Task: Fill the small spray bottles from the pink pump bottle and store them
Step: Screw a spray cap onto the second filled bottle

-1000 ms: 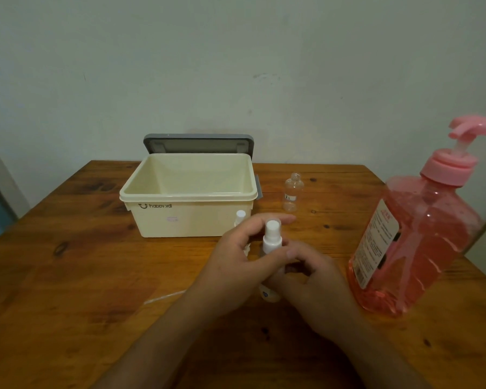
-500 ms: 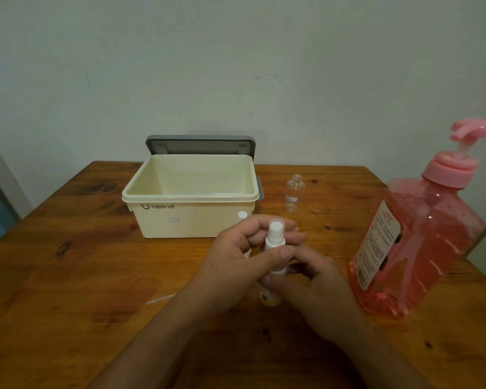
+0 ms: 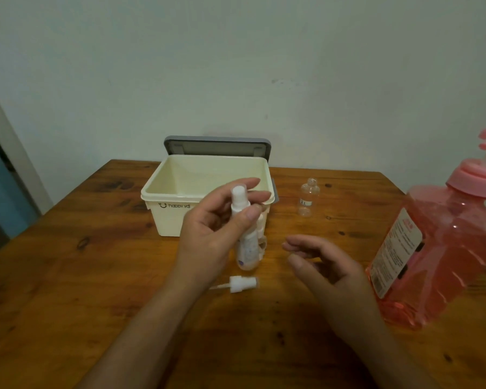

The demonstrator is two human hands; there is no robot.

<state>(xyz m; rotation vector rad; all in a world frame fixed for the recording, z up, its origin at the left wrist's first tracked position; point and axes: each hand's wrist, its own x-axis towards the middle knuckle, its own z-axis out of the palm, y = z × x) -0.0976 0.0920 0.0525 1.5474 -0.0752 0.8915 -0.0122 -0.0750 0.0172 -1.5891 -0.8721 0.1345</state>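
My left hand (image 3: pixel 208 234) pinches the capped bottle (image 3: pixel 243 234) before the box (image 3: pixel 180 203), right hand (image 3: pixel 328 265) loose and empty; this thin grip risks dropping it.

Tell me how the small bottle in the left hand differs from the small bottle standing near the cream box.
The held bottle has a white spray top; the standing bottle is open-necked. The held one is lifted off the table in the left hand; the other rests upright, untouched. Both are small and clear.
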